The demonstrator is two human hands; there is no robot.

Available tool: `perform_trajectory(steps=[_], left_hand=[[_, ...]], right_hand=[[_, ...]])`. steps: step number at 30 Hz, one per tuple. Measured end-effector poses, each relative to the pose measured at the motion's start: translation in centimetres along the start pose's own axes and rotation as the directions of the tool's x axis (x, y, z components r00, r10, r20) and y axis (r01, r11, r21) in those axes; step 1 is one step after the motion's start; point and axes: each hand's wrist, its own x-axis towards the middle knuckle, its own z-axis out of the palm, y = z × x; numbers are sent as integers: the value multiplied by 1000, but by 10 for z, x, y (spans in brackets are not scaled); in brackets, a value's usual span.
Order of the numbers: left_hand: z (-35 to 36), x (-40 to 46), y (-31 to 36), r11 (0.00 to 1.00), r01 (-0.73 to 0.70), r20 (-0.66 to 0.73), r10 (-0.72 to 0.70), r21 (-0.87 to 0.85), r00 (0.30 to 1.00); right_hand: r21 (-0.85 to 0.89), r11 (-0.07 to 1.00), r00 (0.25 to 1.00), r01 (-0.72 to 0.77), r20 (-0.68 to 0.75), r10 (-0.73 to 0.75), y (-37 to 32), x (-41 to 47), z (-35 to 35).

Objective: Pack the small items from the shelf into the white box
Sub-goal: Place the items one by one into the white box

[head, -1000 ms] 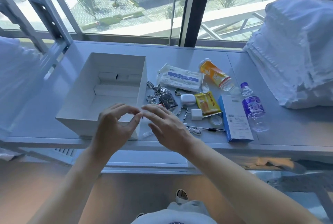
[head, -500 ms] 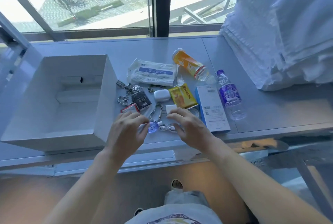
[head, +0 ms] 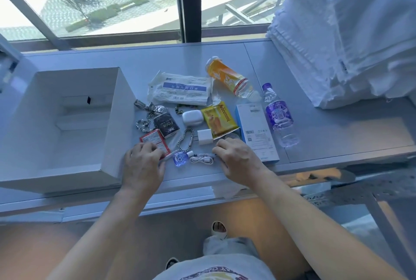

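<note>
The white box [head: 126,119] stands open on the shelf's left, holding only white inserts. Small items lie right of it: a red packet [head: 152,140], black packet [head: 165,124], earbud case [head: 192,117], yellow sachet [head: 218,119], white charger [head: 204,136], chain [head: 186,141], blue keychain [head: 179,159], coiled white cable [head: 201,159] and a pen [head: 203,155]. My left hand [head: 143,166] lies at the red packet's near edge, fingers curled on a thin white tube [head: 167,157]. My right hand [head: 238,160] curls over the pen's right end.
Farther back lie a mask pack [head: 182,89], a watch [head: 155,107], an orange bottle [head: 226,77], a purple water bottle [head: 279,115] and a white-and-blue carton [head: 256,131]. Folded white bedding [head: 351,31] fills the right end. The shelf edge [head: 191,180] runs just below my hands.
Both hands have dropped from above the box's near corner to the items at the shelf's front edge. The view has shifted right and closer.
</note>
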Motion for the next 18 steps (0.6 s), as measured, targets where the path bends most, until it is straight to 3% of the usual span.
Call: perform_trajectory(steps=[5, 10, 18], left_hand=[[-1, 2, 5, 999, 27, -12, -27, -26, 1000], [-13, 5, 8, 994, 43, -109, -54, -103, 993], [-42, 10, 29, 958, -60, -202, 2, -281, 979]], right_hand=[[6, 1000, 1000, 0, -12, 0, -1, 8, -3], [93, 996, 988, 5, -155, 10, 0, 14, -12], [239, 969, 968, 60, -249, 1, -8, 27, -24]])
